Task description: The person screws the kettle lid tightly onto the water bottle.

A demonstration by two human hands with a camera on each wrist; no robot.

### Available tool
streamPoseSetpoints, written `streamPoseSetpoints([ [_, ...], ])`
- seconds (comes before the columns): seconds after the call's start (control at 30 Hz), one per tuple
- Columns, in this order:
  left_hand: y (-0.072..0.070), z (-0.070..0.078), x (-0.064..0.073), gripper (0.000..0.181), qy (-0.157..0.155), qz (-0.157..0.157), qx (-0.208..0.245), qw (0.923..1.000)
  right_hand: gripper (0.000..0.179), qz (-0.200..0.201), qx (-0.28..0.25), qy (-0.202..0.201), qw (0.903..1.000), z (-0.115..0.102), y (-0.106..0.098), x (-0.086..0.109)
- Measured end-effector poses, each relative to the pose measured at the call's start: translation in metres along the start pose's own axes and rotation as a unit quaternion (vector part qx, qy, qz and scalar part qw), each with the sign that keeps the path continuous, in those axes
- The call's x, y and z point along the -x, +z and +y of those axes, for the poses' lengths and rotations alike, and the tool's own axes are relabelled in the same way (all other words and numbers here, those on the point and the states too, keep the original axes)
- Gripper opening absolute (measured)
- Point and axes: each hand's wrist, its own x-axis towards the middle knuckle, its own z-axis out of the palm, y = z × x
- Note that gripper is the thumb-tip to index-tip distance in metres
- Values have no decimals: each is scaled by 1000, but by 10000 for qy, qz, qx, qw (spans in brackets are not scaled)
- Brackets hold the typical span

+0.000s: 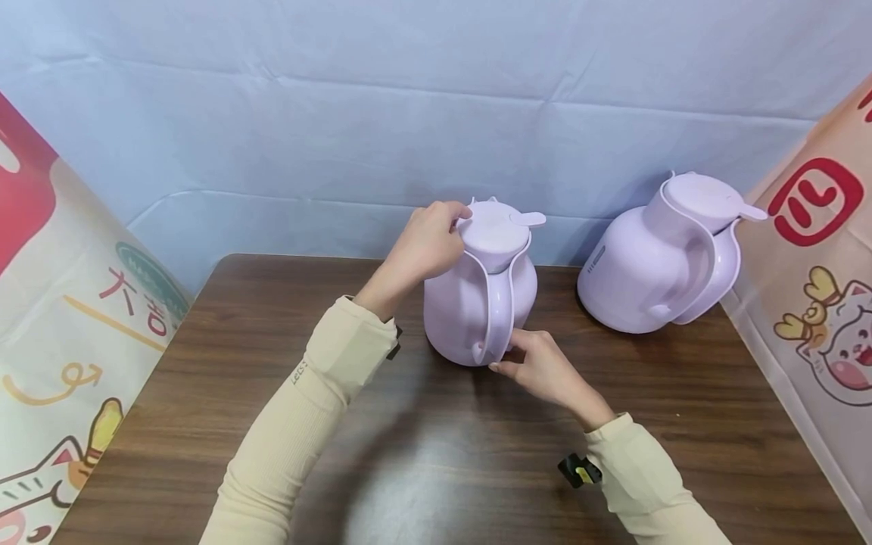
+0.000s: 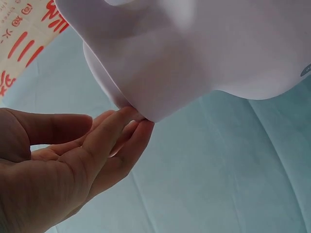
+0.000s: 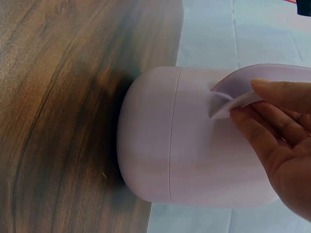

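A pale lilac thermos jug (image 1: pixel 450 314) stands upright near the table's back edge, its handle (image 1: pixel 499 306) turned toward me. On top sits a round lid (image 1: pixel 492 227) with a tab pointing right. My left hand (image 1: pixel 429 238) is at the jug's upper left. In the left wrist view, its fingertips touch the jug's rim (image 2: pixel 141 109), while the thumb (image 2: pixel 60 127) stays off it. Low on the jug, my right hand (image 1: pixel 541 367) pinches the handle's bottom end (image 3: pixel 231 108) between thumb and fingers, as the right wrist view shows.
A second lilac thermos jug (image 1: pixel 636 265) stands at the table's back right. Pale blue cloth (image 1: pixel 341 136) hangs behind the dark wooden table (image 1: pixel 272 318). Printed panels with cartoon figures flank it at left (image 1: pixel 82 325) and right (image 1: pixel 811 303).
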Motion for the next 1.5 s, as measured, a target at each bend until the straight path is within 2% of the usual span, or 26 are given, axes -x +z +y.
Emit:
streamPoseSetpoints([
  [0.87, 2, 1, -3, 44, 34, -50, -74, 10000, 26, -9, -5, -202, 9998, -1, -2, -2],
  [1.23, 3, 0, -6, 45, 48, -118, -178, 9998, 27, 13, 37, -439, 9990, -1, -2, -2],
  [1.5, 1, -1, -9, 46, 120, -138, -194, 9996, 25, -50, 34, -392, 9992, -2, -3, -3],
])
